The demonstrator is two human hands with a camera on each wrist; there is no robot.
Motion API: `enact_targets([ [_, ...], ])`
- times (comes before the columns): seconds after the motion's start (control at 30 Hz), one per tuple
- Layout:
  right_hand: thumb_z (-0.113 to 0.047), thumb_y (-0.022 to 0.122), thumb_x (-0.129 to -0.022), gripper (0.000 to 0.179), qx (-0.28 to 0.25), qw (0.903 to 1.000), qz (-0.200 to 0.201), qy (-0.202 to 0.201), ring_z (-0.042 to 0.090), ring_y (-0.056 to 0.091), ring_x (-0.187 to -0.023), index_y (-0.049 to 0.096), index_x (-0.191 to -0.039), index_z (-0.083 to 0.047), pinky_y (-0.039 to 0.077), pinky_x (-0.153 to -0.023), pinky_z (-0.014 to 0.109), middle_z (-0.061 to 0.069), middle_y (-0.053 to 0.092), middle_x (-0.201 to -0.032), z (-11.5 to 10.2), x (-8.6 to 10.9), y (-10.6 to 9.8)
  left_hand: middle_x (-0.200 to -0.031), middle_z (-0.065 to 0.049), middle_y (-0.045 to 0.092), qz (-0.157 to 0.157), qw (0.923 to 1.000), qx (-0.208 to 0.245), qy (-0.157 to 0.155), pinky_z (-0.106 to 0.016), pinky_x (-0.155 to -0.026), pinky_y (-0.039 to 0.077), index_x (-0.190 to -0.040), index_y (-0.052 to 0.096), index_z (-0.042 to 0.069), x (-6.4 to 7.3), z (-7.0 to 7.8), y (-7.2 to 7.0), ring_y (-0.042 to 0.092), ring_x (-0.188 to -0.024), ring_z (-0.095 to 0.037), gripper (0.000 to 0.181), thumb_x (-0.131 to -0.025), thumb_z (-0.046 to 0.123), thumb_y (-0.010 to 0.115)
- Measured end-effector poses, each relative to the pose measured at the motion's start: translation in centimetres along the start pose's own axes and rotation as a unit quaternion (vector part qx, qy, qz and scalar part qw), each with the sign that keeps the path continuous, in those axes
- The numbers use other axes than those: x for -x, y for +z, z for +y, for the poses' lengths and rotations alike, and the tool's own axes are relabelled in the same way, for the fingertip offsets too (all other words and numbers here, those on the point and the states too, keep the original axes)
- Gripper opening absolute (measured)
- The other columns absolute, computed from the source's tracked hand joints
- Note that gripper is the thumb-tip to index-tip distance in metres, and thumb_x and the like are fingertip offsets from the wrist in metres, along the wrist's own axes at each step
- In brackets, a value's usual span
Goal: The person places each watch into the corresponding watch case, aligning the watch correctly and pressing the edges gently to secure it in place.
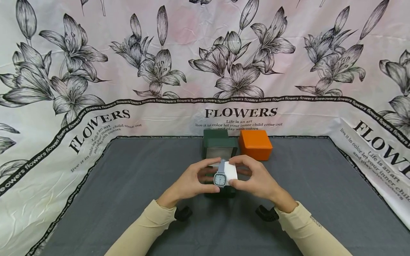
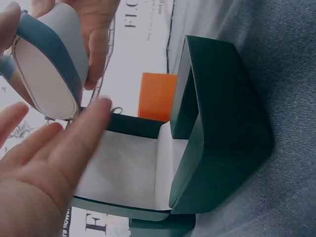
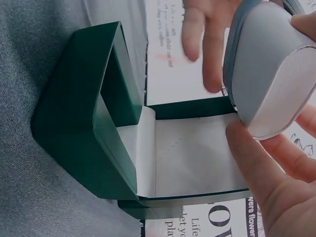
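Note:
A watch (image 1: 220, 179) with a square face and a blue-grey strap is held up in front of me, its strap running along a white cushion (image 1: 232, 170). My left hand (image 1: 192, 179) holds the watch at its left side, thumb by the case and index finger at the strap's top end. From the other side, my right hand (image 1: 256, 177) grips the cushion between thumb and fingers. Below both hands stands an open dark green box (image 2: 232, 123), its pale lining (image 3: 197, 153) visible. In the right wrist view, the cushion's rounded end (image 3: 284, 91) shows beside the strap.
An orange box (image 1: 256, 144) stands to the right of the green one, near the table's back edge. Another dark green box (image 2: 163, 224) shows close behind the open one. A grey cloth (image 1: 128, 199) covers the table, and a flower-printed sheet (image 1: 173, 117) hangs behind.

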State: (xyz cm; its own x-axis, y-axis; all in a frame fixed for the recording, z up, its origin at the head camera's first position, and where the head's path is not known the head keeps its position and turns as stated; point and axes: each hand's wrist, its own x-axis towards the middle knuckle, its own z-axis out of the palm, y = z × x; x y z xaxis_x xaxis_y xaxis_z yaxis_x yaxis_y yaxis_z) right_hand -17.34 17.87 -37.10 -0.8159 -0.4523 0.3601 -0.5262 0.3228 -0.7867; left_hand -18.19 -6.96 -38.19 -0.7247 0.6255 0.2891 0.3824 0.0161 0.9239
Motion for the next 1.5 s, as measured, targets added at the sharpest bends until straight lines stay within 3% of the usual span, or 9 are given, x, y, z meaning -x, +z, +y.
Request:
enact_targets([
  [0.17,-0.015,0.079,-0.08,0.057,-0.014,0.9997,-0.01,0.018,0.022,0.058,-0.111,0.053,-0.13,-0.015,0.05,-0.092,0.038,0.001,0.053,-0.127,0.1,0.1,-0.4,-0.145,-0.007,0.041,0.009,0.9997,0.016,0.016,-0.035,-0.096,0.047,-0.141,0.046,0.009,-0.2,0.1,0.0,0.054,-0.12,-0.029,0.073,-0.077,-0.002,0.077],
  [0.33,-0.019,0.077,-0.082,0.066,-0.024,0.9974,-0.06,0.032,0.018,0.058,-0.113,0.045,-0.139,-0.016,0.048,-0.095,0.037,0.001,0.053,-0.13,0.1,0.0,-1.3,-0.141,-0.004,0.043,0.013,0.9986,0.023,0.046,-0.036,-0.096,0.047,-0.139,0.05,0.01,-0.3,0.2,0.0,0.057,-0.116,-0.027,0.068,-0.077,0.003,0.079],
  [0.47,-0.021,0.078,-0.082,0.066,-0.019,0.9954,-0.089,0.029,0.017,0.06,-0.106,0.045,-0.139,-0.013,0.05,-0.091,0.037,0.001,0.058,-0.123,0.2,-0.1,-1.7,-0.142,-0.005,0.043,0.002,0.999,0.022,0.04,-0.035,-0.096,0.047,-0.14,0.048,0.009,-0.2,0.4,0.0,0.057,-0.117,-0.026,0.07,-0.077,0.002,0.078],
  [0.6,-0.022,0.08,-0.079,0.064,-0.009,0.9956,-0.09,0.025,0.018,0.061,-0.098,0.049,-0.135,-0.012,0.053,-0.086,0.036,-0.001,0.061,-0.113,0.1,-0.1,-1.8,-0.144,-0.011,0.042,-0.008,0.9994,0.026,0.021,-0.035,-0.096,0.047,-0.142,0.044,0.003,-0.1,0.6,-0.1,0.055,-0.118,-0.031,0.072,-0.077,-0.007,0.075],
  [0.73,-0.021,0.081,-0.078,0.064,-0.012,0.9962,-0.084,0.022,0.018,0.061,-0.1,0.051,-0.134,-0.014,0.052,-0.088,0.039,-0.001,0.06,-0.116,0.1,-0.2,-1.7,-0.145,-0.015,0.04,-0.008,0.9993,0.035,0.01,-0.037,-0.095,0.048,-0.142,0.042,0.0,-0.1,0.5,-0.1,0.054,-0.119,-0.037,0.074,-0.076,-0.013,0.073],
  [1.03,-0.016,0.081,-0.077,0.071,-0.039,0.9972,-0.065,0.002,0.018,0.061,-0.108,0.047,-0.139,-0.004,0.05,-0.091,0.038,0.004,0.057,-0.128,0.7,0.0,-1.1,-0.147,-0.006,0.04,0.011,0.9992,0.038,-0.005,-0.042,-0.093,0.048,-0.143,0.044,0.012,0.0,0.1,0.0,0.055,-0.12,-0.026,0.078,-0.075,-0.003,0.078],
  [1.17,-0.014,0.081,-0.077,0.073,-0.067,0.9955,-0.066,0.002,0.02,0.063,-0.107,0.045,-0.139,-0.002,0.05,-0.09,0.042,0.01,0.056,-0.129,0.8,-0.1,-0.5,-0.146,-0.009,0.04,0.021,0.999,0.038,-0.014,-0.044,-0.092,0.049,-0.144,0.042,0.011,0.1,0.1,0.3,0.056,-0.119,-0.025,0.079,-0.074,0.001,0.08],
  [1.37,-0.014,0.079,-0.079,0.072,-0.075,0.9945,-0.073,0.002,0.019,0.062,-0.11,0.044,-0.141,-0.007,0.049,-0.091,0.043,0.01,0.052,-0.133,0.8,-0.2,0.3,-0.142,-0.008,0.044,0.037,0.9988,0.009,-0.03,-0.039,-0.091,0.05,-0.143,0.042,0.013,0.0,0.2,0.7,0.059,-0.116,-0.022,0.08,-0.074,0.004,0.081],
  [1.5,-0.024,0.079,-0.079,0.072,-0.026,0.9967,-0.077,-0.001,0.015,0.061,-0.109,0.044,-0.142,-0.015,0.049,-0.093,0.039,0.002,0.054,-0.131,0.8,-0.3,0.4,-0.14,-0.004,0.045,0.049,0.9978,-0.044,-0.008,-0.037,-0.096,0.047,-0.141,0.045,0.014,0.0,0.2,0.7,0.056,-0.118,-0.022,0.078,-0.073,0.006,0.083],
])
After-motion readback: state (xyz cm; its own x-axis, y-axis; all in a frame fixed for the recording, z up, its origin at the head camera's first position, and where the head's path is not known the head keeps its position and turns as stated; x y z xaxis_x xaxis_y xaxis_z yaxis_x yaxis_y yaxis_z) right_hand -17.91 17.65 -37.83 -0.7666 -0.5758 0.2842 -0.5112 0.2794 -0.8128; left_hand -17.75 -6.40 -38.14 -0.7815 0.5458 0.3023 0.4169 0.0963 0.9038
